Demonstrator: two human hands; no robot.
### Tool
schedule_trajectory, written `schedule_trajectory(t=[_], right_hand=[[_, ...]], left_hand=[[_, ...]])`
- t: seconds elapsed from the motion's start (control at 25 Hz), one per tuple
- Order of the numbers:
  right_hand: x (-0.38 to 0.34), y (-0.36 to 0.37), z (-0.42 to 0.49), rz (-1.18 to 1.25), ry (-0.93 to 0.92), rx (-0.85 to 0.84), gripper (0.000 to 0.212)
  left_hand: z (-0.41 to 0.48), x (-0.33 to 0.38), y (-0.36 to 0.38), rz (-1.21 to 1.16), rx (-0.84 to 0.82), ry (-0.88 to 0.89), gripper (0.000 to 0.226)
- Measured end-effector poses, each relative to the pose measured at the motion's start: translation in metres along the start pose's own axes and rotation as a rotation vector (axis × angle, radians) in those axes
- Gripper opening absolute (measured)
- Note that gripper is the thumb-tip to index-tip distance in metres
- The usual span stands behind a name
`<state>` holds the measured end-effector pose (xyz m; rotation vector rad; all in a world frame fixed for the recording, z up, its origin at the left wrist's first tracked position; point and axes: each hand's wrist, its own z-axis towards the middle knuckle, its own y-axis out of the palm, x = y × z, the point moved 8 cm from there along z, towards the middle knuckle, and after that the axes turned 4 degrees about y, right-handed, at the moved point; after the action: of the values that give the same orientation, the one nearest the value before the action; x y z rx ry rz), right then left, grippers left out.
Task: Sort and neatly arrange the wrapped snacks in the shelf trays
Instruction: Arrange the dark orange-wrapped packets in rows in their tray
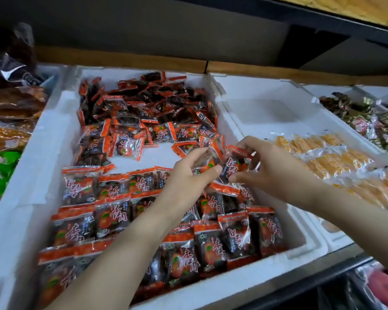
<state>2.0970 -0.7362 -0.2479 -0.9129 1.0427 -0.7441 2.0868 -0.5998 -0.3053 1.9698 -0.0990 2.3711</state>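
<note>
A white foam tray (31, 175) holds many red-and-black wrapped snacks. Those in the near half lie in neat overlapping rows (112, 211); those at the back form a loose heap (148, 108). A bare patch of tray floor shows between them. Over the tray's right middle, my left hand (188, 175) grips one snack packet (207, 162). Right beside it, my right hand (271, 166) pinches another snack packet (233, 168) by its upper and lower ends. The two packets touch each other.
To the right stands a second foam tray (267, 101) with yellow wrapped snacks (336, 162) in its near part. Farther right is a tray of green-wrapped sweets (367, 121). Bags of orange and dark goods (11, 108) lie on the left. A dark shelf (323, 25) hangs overhead.
</note>
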Motion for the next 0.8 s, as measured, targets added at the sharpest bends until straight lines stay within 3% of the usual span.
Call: schedule_trajectory(t=[0.16,0.36,0.52,0.68,0.8], right_hand=[[0.001,-0.003,-0.002,-0.087,0.003,-0.012,0.038],[0.020,-0.007,0.003,-0.124,0.090,0.038,0.038],[0.052,0.017,0.006,-0.012,0.302,-0.065,0.038],[0.053,0.034,0.005,-0.180,0.268,-0.078,0.037],[0.049,0.030,0.006,-0.060,0.259,-0.025,0.037]], left_hand=[[0.000,-0.004,-0.002,-0.046,0.024,-0.009,0.028],[-0.001,-0.007,-0.024,-0.047,0.215,0.002,0.017],[-0.002,-0.011,-0.027,-0.050,0.230,-0.037,0.020],[-0.002,-0.015,-0.028,0.005,0.250,-0.066,0.036],[0.000,-0.017,-0.026,0.015,0.246,-0.080,0.038]])
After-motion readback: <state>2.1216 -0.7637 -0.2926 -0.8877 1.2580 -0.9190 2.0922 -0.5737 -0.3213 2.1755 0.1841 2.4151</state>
